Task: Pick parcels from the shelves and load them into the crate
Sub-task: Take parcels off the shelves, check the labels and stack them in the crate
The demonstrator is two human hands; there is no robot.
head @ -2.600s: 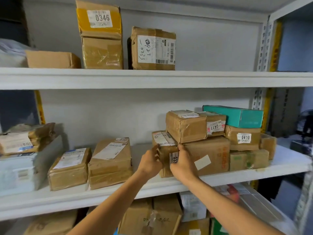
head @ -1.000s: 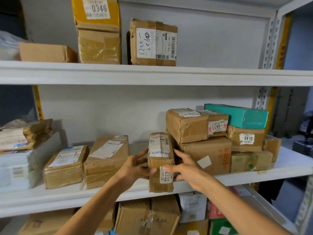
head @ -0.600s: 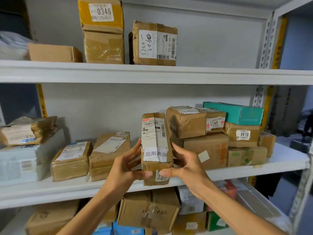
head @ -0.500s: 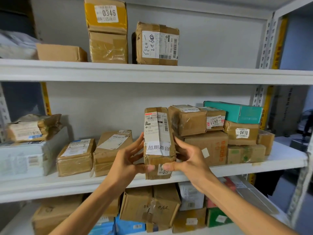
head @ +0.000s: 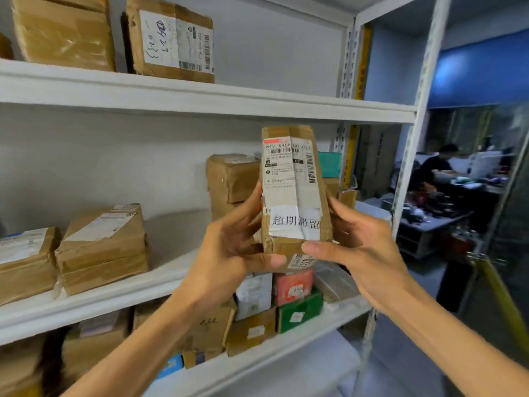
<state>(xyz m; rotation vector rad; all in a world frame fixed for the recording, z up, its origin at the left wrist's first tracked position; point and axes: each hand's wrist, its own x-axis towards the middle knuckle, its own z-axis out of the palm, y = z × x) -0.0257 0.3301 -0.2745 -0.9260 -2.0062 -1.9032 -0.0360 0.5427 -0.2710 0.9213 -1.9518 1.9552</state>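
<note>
A narrow brown cardboard parcel with a white shipping label and a white strip of printed characters stands upright in the air in front of the middle shelf. My left hand grips its lower left side, thumb across the bottom front. My right hand holds its lower right side, thumb on the bottom edge. No crate is in view.
More brown parcels lie on the middle shelf at left, a stack behind the held parcel. Boxes sit on the top shelf, coloured ones on the lower shelf. Past the shelf post, a seated person at cluttered desks.
Both hands pulled the parcel off the middle shelf, tipped it upright and lifted it closer to me. My view has swung to the right, showing the room beyond the shelving.
</note>
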